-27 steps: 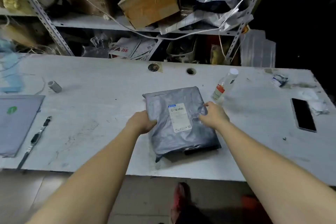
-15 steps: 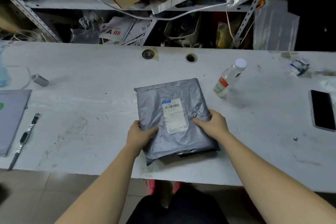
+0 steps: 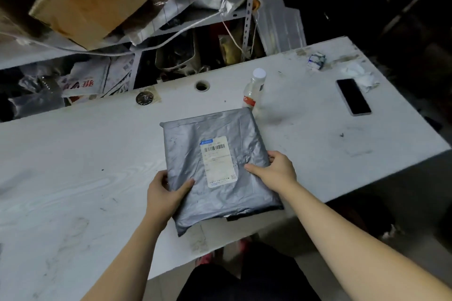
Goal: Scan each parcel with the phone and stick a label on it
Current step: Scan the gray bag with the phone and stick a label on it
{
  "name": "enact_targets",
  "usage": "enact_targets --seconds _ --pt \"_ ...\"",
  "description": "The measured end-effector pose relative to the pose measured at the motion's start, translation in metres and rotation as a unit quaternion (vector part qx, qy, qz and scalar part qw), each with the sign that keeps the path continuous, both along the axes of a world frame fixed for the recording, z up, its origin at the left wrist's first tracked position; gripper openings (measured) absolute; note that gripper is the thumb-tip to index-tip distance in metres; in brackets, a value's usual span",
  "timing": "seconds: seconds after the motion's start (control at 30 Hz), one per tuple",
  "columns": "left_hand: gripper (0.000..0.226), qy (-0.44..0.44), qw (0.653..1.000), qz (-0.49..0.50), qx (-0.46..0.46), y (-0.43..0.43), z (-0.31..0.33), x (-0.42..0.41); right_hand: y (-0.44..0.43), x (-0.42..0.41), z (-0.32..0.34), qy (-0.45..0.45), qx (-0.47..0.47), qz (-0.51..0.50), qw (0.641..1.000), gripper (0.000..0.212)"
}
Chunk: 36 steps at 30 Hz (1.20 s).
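Both hands are on the parcel: the left hand grips its left edge, thumb laid on top and fingers tucked under, while the right hand holds the right edge the same way, thumb across the grey wrap. Between the two thumbs sits the label (barcode up, print too small to read), and the parcel's near end juts past the table edge. The phone lies dark well beyond the right hand, and a bottle sits just past the parcel's far corner.
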<state>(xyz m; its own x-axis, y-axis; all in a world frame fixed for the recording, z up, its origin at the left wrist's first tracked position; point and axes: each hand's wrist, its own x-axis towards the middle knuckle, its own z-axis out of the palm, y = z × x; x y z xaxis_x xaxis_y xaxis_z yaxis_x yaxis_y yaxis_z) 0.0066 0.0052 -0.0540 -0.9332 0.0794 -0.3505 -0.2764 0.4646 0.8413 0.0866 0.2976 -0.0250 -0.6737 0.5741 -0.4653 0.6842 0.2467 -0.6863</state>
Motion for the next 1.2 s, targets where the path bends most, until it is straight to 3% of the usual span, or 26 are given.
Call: enact_targets --seconds 0.23,0.43,0.6,0.93,1.07,1.2 --pt "0.048 0.04 0.982 -0.182 0.037 0.017 0.008 0.009 -0.049 0.12 0.016 0.083 -0.04 -0.25 0.964 0.042" --pt "0.05 0.073 0.923 -0.373 0.053 0.077 0.036 0.06 -0.073 0.239 0.028 0.113 -0.031 -0.428 0.896 0.044" --pt "0.047 0.079 0.848 -0.516 0.093 0.148 0.069 0.155 -0.096 0.367 0.038 0.105 0.011 -0.565 0.819 0.057" --pt "0.055 0.074 0.64 -0.756 0.12 0.232 0.093 0.441 -0.202 0.633 0.048 0.088 0.057 -0.762 0.638 0.056" --pt "0.053 0.08 0.539 -0.829 0.125 0.23 0.096 0.57 -0.267 0.717 0.055 0.076 0.076 -0.839 0.534 0.059" --pt "0.051 0.062 0.442 -0.886 0.128 0.215 0.103 0.684 -0.323 0.777 0.06 0.048 0.085 -0.887 0.452 0.064"
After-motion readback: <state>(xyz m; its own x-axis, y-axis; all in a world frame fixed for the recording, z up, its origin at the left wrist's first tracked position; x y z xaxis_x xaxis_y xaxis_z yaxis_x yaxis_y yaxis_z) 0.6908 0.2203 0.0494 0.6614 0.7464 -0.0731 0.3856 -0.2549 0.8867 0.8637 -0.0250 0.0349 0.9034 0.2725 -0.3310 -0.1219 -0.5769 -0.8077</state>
